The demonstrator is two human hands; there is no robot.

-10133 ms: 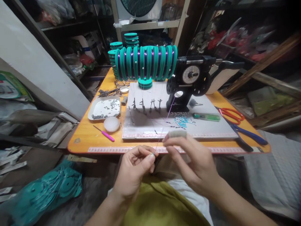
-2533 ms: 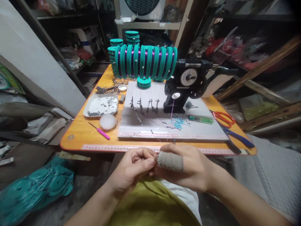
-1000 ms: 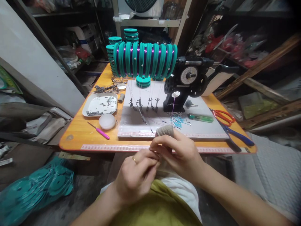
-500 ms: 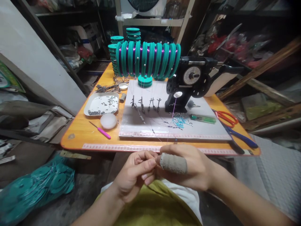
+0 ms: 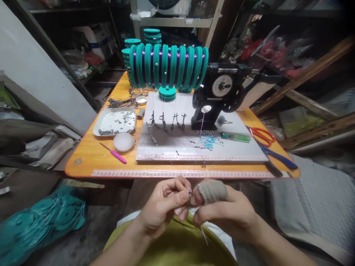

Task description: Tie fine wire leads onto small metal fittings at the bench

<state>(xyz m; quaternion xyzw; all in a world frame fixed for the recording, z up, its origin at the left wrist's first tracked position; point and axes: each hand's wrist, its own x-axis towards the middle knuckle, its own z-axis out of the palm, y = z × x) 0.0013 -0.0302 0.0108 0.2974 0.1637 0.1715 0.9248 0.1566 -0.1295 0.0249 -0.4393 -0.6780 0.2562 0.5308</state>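
Note:
My left hand (image 5: 163, 205) is closed in a pinch in front of the table edge, with a tiny blue piece (image 5: 190, 192) at its fingertips. Close beside it, my right hand (image 5: 233, 212) has its fingers pressed together, and one finger wears a grey cloth sleeve (image 5: 213, 191). From under the right fingers hangs a thin pale purple line (image 5: 204, 236). More purple line (image 5: 202, 123) runs down from the black winding machine (image 5: 206, 101) toward my hands. A row of green spools (image 5: 169, 66) wound with purple line sits on the machine's shaft.
A grey board (image 5: 166, 151) carries dark rigs, small beads (image 5: 207, 139) and a green cutter (image 5: 235, 137). Left of it are a white tray (image 5: 97, 125), a small white bowl (image 5: 123, 142) and a pink-handled tool (image 5: 118, 156). Red-handled scissors (image 5: 264, 137) and blue pliers (image 5: 280, 157) lie right.
My right hand has turned and drawn slightly away from the left fingertips. The blue piece and the hanging purple line now show. The view has shifted slightly.

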